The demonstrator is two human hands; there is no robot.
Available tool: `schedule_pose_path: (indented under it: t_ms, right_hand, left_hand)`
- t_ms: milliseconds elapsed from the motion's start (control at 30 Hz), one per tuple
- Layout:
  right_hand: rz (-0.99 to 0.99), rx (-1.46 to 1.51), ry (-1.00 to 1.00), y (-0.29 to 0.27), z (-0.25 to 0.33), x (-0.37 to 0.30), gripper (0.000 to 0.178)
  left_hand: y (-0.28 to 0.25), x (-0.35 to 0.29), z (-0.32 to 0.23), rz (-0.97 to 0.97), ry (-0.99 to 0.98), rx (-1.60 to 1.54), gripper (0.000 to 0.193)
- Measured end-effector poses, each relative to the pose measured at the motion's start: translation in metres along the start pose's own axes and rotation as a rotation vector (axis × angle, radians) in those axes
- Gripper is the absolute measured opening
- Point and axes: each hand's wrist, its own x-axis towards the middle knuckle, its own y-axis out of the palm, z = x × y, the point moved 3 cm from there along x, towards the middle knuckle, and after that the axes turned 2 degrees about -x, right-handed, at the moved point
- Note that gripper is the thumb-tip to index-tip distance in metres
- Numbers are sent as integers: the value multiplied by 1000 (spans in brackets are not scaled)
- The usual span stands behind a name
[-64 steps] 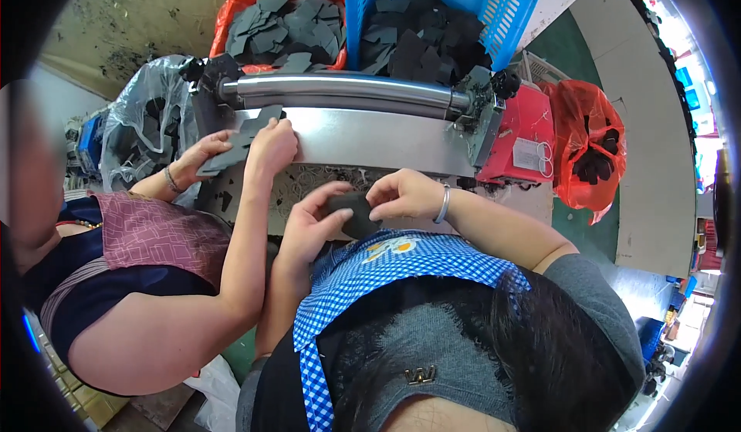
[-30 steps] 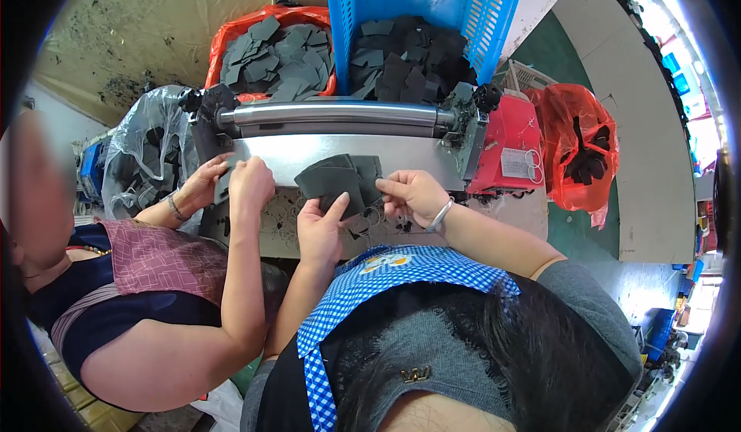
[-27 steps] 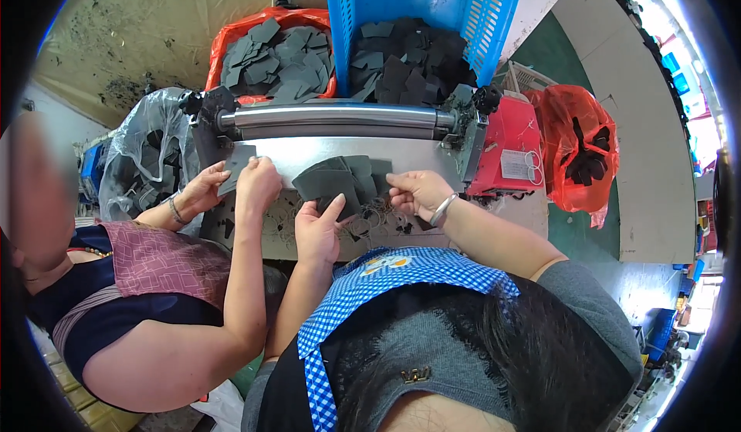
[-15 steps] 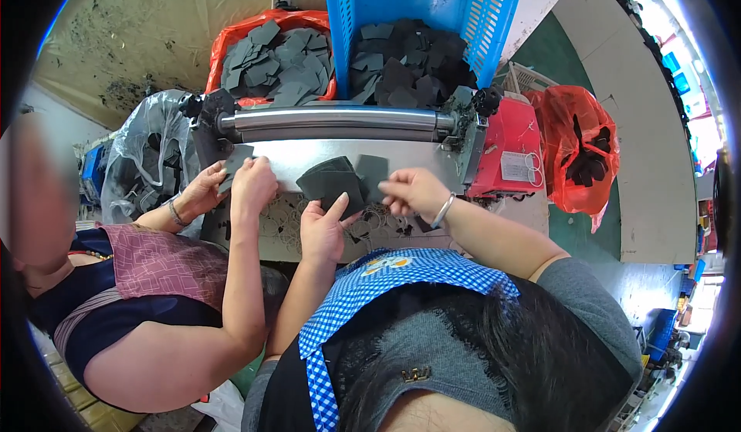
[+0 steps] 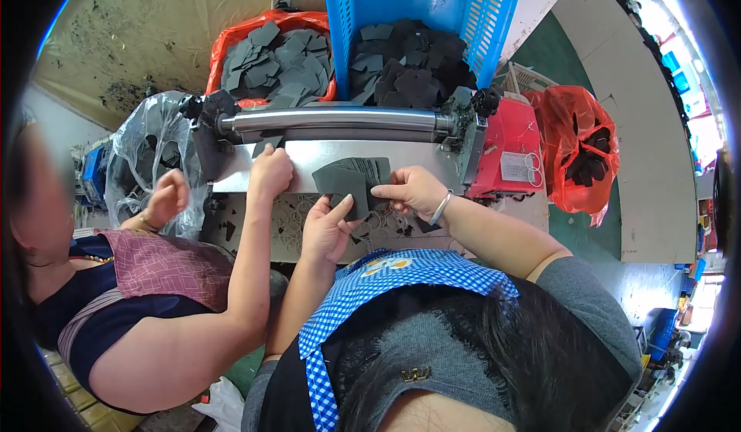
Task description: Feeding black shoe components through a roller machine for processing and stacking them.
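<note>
A fanned stack of dark grey flat pieces (image 5: 349,181) is held between my two hands, in front of the metal feed plate of a roller machine (image 5: 332,120). My left hand (image 5: 324,230) grips the stack from below, thumb on top of the front piece. At its right edge, my right hand (image 5: 417,194) pinches the pieces between thumb and fingers. To my left, a co-worker's hand (image 5: 270,172) presses a dark piece (image 5: 266,145) onto the plate by the roller. The co-worker's other hand (image 5: 167,199) is raised beside a clear plastic bag.
Behind the machine stand a red bag (image 5: 213,67) of grey pieces and a blue crate (image 5: 494,27) of darker ones. A clear bag (image 5: 127,150) is at left. The machine's red side housing (image 5: 507,142) and another red bag (image 5: 557,127) are at right. Scraps litter the tabletop.
My right hand has come in against the stack, and the pieces have fanned out. The co-worker's piece has moved up to the roller; their other hand has let go and drawn back left.
</note>
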Motion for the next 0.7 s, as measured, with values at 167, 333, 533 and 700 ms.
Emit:
schedule_pose_path:
  t_ms: [167, 333, 533, 700]
  right_hand:
    - [-205, 224, 70, -26, -8, 13, 19]
    - [-272, 304, -53, -31, 3, 22, 20]
    - [-33, -16, 20, -12, -5, 9, 19]
    - [-203, 171, 5, -21, -2, 16, 21]
  left_hand:
    - [-7, 1, -1, -71, 80, 64, 23]
    - [-6, 1, -3, -128, 162, 84, 22]
    - [-2, -2, -5, -173, 186, 79, 21]
    - [-5, -1, -2, -162, 184, 97, 21]
